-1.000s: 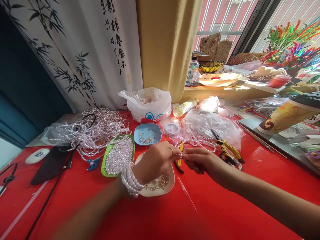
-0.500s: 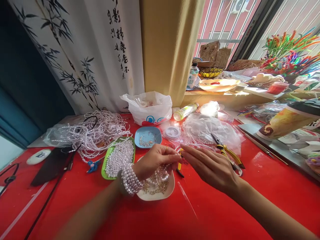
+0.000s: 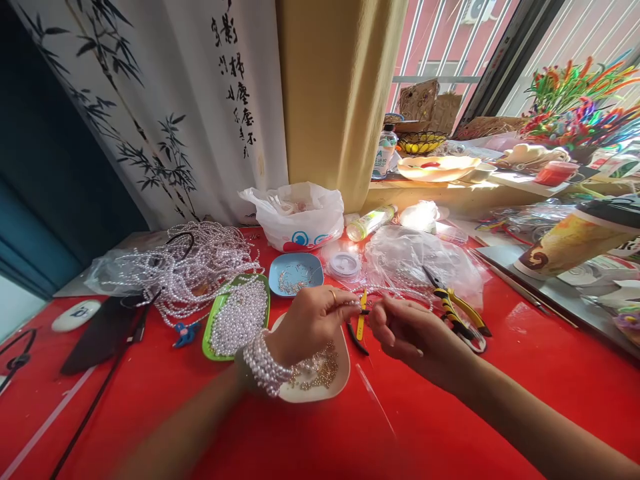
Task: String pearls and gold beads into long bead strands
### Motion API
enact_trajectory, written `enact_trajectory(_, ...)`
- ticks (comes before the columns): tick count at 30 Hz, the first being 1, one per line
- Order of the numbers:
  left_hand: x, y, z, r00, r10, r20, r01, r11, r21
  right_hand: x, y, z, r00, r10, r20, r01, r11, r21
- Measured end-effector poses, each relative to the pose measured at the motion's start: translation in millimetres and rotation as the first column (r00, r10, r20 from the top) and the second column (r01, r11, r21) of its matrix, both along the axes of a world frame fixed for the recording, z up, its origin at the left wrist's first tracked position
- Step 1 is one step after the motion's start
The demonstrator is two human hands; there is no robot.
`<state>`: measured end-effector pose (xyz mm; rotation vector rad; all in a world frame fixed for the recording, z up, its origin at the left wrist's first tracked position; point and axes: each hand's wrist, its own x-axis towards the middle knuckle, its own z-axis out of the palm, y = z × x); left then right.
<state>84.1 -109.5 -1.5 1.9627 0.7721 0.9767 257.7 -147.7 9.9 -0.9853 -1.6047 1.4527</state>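
Note:
My left hand (image 3: 317, 320), wearing strands of pearly beads (image 3: 265, 363) round the wrist, pinches something too small to make out. It hovers over a cream dish (image 3: 330, 390) of gold and clear beads. My right hand (image 3: 417, 337) is just to the right, palm turned inward and fingers curled; what they grip, if anything, is hidden. Between the fingertips, yellow-handled cutters (image 3: 361, 327) lie on the red tabletop. A green tray (image 3: 210, 333) full of white pearl beads sits left of the dish. Behind it stands a blue dish (image 3: 313, 260) with small metal pieces.
Tangled bead strands (image 3: 200, 260) lie at the left, near a white computer mouse (image 3: 77, 314). A white plastic bag (image 3: 300, 220), a thread spool (image 3: 345, 265) and a clear bag (image 3: 415, 257) line the back. Yellow-black pliers (image 3: 455, 303) and a paper cup (image 3: 575, 240) are at the right.
My right hand has turned from flat, extended fingers to curled ones, drawing slightly away from the left. My left hand has rolled over, its knuckles now facing up. The cutters between them show more fully.

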Motion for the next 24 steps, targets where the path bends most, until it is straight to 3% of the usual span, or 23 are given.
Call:
enact_trajectory(2, 0, 2, 0.7, 0.999, -0.019, 0.033, 0.026, 0.977, -0.210, 3, -7, 3.4, 0.994, -0.105, 0.018, 0.097, 0.961, 0.259)
enact_trajectory(3, 0, 2, 1.6, 0.998, -0.035, 0.057, 0.051, 0.950, -0.308, 5, -9, 4.9, 0.983, -0.156, 0.102, 0.094, 0.886, 0.455)
enact_trajectory(5, 0, 3, 3.7, 0.991, -0.064, 0.119, 0.111, 0.888, -0.447, 9, -10, 6.7, 0.901, -0.316, 0.296, -0.041, 0.618, 0.785)
enact_trajectory(7, 1, 4, 5.5, 0.980, -0.104, 0.169, 0.179, 0.831, -0.527, 13, -6, 6.6, 0.771, -0.494, 0.402, -0.250, 0.347, 0.904)
enact_trajectory(8, 1, 4, 5.9, 0.973, -0.129, 0.190, 0.215, 0.806, -0.552, 15, -2, 6.0, 0.715, -0.557, 0.422, -0.334, 0.257, 0.907)
enact_trajectory(10, 1, 3, 6.0, 0.958, -0.184, 0.222, 0.282, 0.761, -0.585, 16, 4, 4.8, 0.648, -0.622, 0.438, -0.429, 0.177, 0.886)
enact_trajectory(11, 1, 3, 5.7, 0.951, -0.205, 0.229, 0.304, 0.745, -0.593, 15, 6, 4.5, 0.643, -0.626, 0.441, -0.434, 0.176, 0.883)
enact_trajectory(12, 1, 2, 5.4, 0.949, -0.216, 0.231, 0.314, 0.741, -0.594, 14, 8, 4.3, 0.655, -0.611, 0.444, -0.408, 0.208, 0.889)
enact_trajectory(13, 0, 2, 5.0, 0.950, -0.216, 0.224, 0.308, 0.750, -0.585, 12, 8, 4.2, 0.676, -0.580, 0.453, -0.347, 0.292, 0.891)
enact_trajectory(14, 0, 2, 4.7, 0.957, -0.201, 0.210, 0.286, 0.775, -0.564, 10, 8, 4.2, 0.710, -0.521, 0.473, -0.257, 0.434, 0.863)
enact_trajectory(15, 0, 1, 4.4, 0.966, -0.173, 0.192, 0.250, 0.810, -0.531, 7, 8, 4.3, 0.760, -0.422, 0.495, -0.159, 0.617, 0.771)
enact_trajectory(16, 1, 1, 4.0, 0.975, -0.138, 0.176, 0.209, 0.844, -0.494, 5, 7, 4.3, 0.821, -0.284, 0.495, -0.082, 0.799, 0.596)
enact_trajectory(17, 1, 2, 3.6, 0.980, -0.106, 0.168, 0.173, 0.871, -0.460, 3, 6, 4.2, 0.884, -0.141, 0.446, -0.039, 0.928, 0.370)
enact_trajectory(18, 1, 3, 3.0, 0.983, -0.082, 0.166, 0.148, 0.885, -0.441, 3, 4, 4.3, 0.935, -0.029, 0.352, -0.027, 0.987, 0.155)
enact_trajectory(19, 1, 4, 2.2, 0.983, -0.068, 0.172, 0.139, 0.886, -0.442, 2, 2, 4.5, 0.971, 0.025, 0.239, -0.028, 1.000, 0.010)
enact_trajectory(20, 0, 5, 1.2, 0.981, -0.062, 0.186, 0.143, 0.875, -0.462, 3, -1, 5.1, 0.990, 0.023, 0.138, -0.018, 0.999, -0.039)
enact_trajectory(21, 0, 6, 0.0, 0.976, -0.062, 0.206, 0.160, 0.852, -0.498, 4, -5, 6.0, 0.997, -0.020, 0.068, 0.020, 1.000, 0.003)
enact_trajectory(23, 0, 9, -2.5, 0.965, -0.059, 0.257, 0.201, 0.794, -0.574, 6, -12, 8.3, 0.991, -0.128, 0.047, 0.111, 0.956, 0.270)
enact_trajectory(24, 0, 10, -3.6, 0.958, -0.056, 0.280, 0.221, 0.767, -0.602, 8, -14, 9.2, 0.978, -0.185, 0.097, 0.123, 0.885, 0.448)
